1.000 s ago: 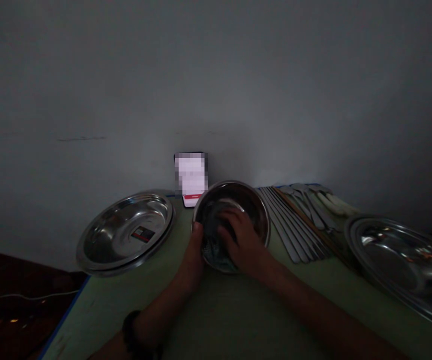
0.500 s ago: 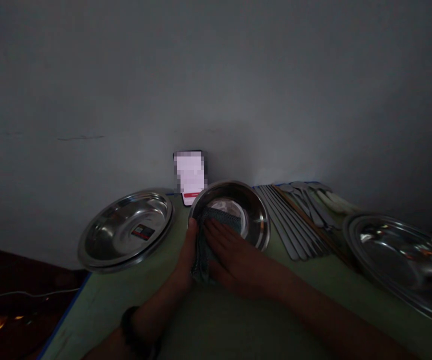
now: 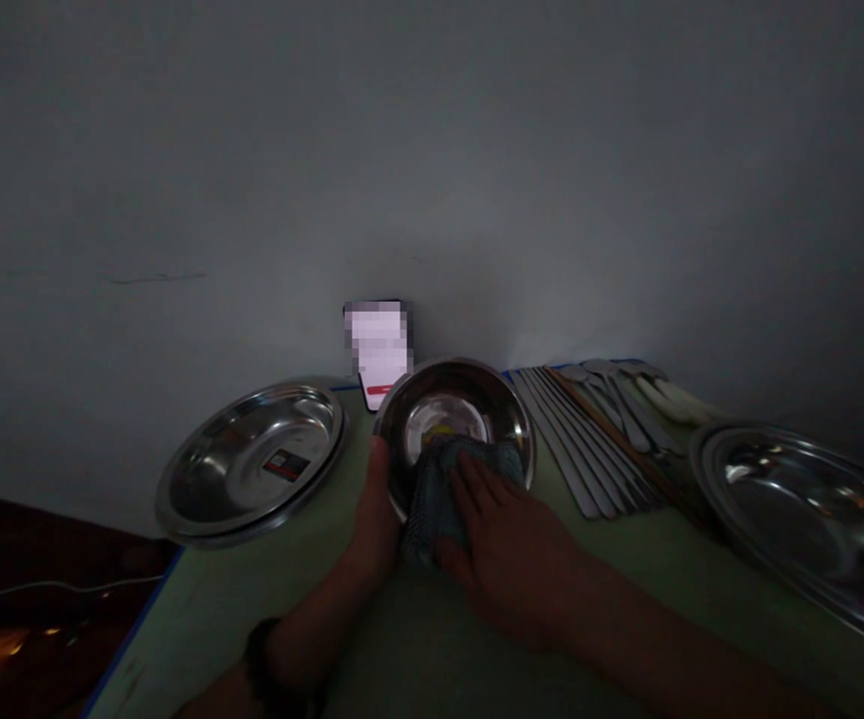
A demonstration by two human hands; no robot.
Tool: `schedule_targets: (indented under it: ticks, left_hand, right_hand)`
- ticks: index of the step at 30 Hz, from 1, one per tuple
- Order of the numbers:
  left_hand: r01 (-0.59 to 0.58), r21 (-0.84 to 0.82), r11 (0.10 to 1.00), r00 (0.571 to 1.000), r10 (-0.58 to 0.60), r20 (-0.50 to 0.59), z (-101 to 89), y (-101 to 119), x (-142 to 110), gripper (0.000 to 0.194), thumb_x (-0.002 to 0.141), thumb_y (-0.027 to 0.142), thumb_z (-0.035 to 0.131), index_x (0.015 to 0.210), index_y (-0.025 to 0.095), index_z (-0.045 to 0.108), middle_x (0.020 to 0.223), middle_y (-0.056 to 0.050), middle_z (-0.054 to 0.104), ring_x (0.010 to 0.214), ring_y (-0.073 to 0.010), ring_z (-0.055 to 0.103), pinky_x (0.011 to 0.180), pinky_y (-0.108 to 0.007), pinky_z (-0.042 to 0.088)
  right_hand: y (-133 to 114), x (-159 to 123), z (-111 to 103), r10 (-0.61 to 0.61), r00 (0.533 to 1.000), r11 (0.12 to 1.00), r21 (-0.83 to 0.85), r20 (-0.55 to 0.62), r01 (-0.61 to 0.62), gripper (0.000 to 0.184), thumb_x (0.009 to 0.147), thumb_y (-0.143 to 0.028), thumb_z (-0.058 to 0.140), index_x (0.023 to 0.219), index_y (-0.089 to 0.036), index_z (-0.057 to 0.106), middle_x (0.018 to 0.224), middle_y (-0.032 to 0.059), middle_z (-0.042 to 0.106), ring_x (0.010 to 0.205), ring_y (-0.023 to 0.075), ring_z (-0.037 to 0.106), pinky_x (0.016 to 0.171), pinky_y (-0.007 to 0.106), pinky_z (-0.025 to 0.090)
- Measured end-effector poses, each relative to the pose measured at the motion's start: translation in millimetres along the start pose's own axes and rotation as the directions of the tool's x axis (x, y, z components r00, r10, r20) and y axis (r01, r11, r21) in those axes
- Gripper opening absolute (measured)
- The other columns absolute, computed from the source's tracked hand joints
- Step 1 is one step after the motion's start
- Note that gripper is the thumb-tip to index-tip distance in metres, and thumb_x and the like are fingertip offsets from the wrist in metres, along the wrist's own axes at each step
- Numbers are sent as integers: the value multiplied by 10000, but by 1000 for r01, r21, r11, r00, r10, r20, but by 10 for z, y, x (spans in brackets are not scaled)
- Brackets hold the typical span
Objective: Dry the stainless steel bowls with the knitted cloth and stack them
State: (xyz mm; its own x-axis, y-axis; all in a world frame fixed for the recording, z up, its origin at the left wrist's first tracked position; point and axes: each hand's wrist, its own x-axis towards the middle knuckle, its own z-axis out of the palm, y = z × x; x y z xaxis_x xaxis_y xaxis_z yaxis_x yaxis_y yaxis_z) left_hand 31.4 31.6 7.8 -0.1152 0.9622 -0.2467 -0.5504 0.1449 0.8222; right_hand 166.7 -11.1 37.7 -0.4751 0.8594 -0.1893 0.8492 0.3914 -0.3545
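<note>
A round, shiny metal bowl [image 3: 402, 399] is tilted toward me at the middle of the table. My left hand [image 3: 376, 514] grips its left rim, thumb up along the edge and the other fingers hidden behind. Inside the bowl, my right hand [image 3: 502, 519] presses a grey-green cloth [image 3: 435, 499] against the near right wall, its fingers laid over the fabric. The cloth hangs over the near rim. A yellowish patch shows on the bowl's bottom, partly covered by the cloth.
Stacked metal dishes [image 3: 184, 509] stand on the left, the top one bearing a dark label. A lit phone [image 3: 381, 345] leans on the wall. Metal chopsticks [image 3: 573, 449], spoons [image 3: 630, 419] and a large metal tray [image 3: 731, 499] lie right on the green table [image 3: 207, 619].
My right hand and the cloth have slid right, from the bowl's left side to its near right side. The bowl's left bottom has come into sight. My left hand stays at the rim.
</note>
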Motion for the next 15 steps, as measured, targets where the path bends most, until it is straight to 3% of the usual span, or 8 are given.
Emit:
schedule_targets:
  ticks: [2, 8, 12, 15]
  left_hand:
    - [15, -35, 999, 1000, -16, -25, 14, -3, -6, 461, 766, 604, 577, 906, 191, 729, 984, -44, 750, 1353, -255, 385, 1163, -403, 211]
    - [-18, -17, 1000, 1000, 17, -2, -1, -37, -18, 423, 781, 582, 582, 929, 214, 727, 1134, -36, 712, 1395, -235, 309, 1174, -389, 166]
    - [11, -15, 1000, 998, -10, 57, -13, -82, 2, 410, 768, 592, 592, 903, 233, 735, 1168, -26, 698, 1344, -241, 405, 1168, -381, 195]
    - [30, -36, 999, 994, -26, 108, -53, -108, 31, 397, 757, 592, 603, 879, 240, 740, 1134, -22, 713, 1312, -240, 450, 1165, -366, 203]
  right_hand:
    - [-3, 13, 17, 62, 998, 998, -24, -17, -62, 767, 918, -524, 303, 1444, 30, 229, 1516, 226, 164, 1406, 351, 178, 1144, 492, 214]
    - [191, 215, 86, 67, 979, 997, -30, -192, -74, 775, 934, -530, 261, 1436, 59, 237, 1518, 235, 191, 1416, 329, 185, 1156, 469, 199]
    - [295, 401, 152, -33, 948, 999, -14, -317, 30, 748, 938, -494, 307, 1461, 30, 195, 1540, 215, 138, 1434, 307, 119, 1155, 498, 194]
    - [252, 463, 182, -143, 929, 988, 3, -342, 154, 701, 953, -448, 299, 1468, 14, 187, 1551, 200, 85, 1439, 298, 23, 1154, 527, 173]
